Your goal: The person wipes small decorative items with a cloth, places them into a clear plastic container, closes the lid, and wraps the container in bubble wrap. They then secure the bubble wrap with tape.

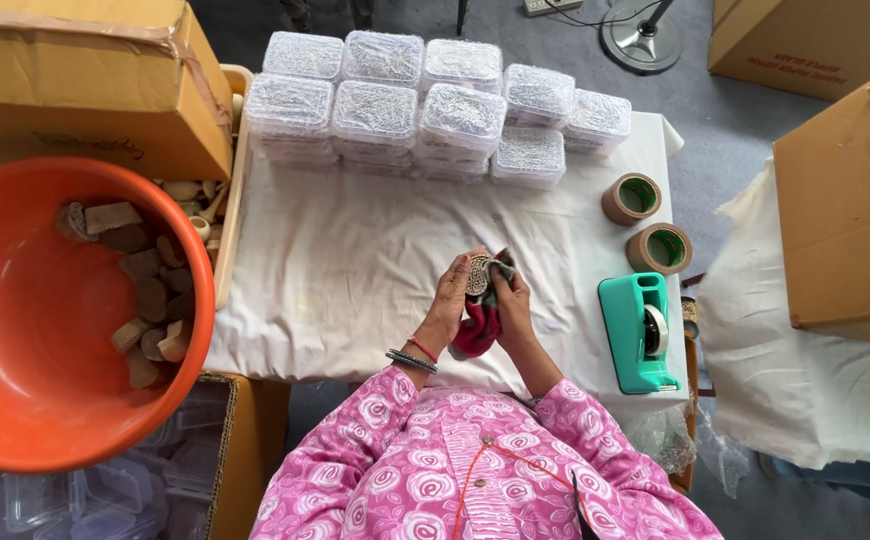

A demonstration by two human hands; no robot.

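My left hand (452, 292) holds a small round patterned disc (478, 273) upright over the white cloth-covered table (355, 270). My right hand (511, 298) grips a red and dark cloth (480, 318) and presses it against the disc. Both hands meet near the table's front edge, just above my pink patterned sleeves. Bangles and a red thread sit on my left wrist.
Stacks of clear lidded boxes (425, 105) line the table's far side. Two tape rolls (645, 220) and a teal tape dispenser (639, 333) lie at right. An orange tub (15, 330) with brown wooden pieces is at left. Cardboard boxes (85, 80) stand around.
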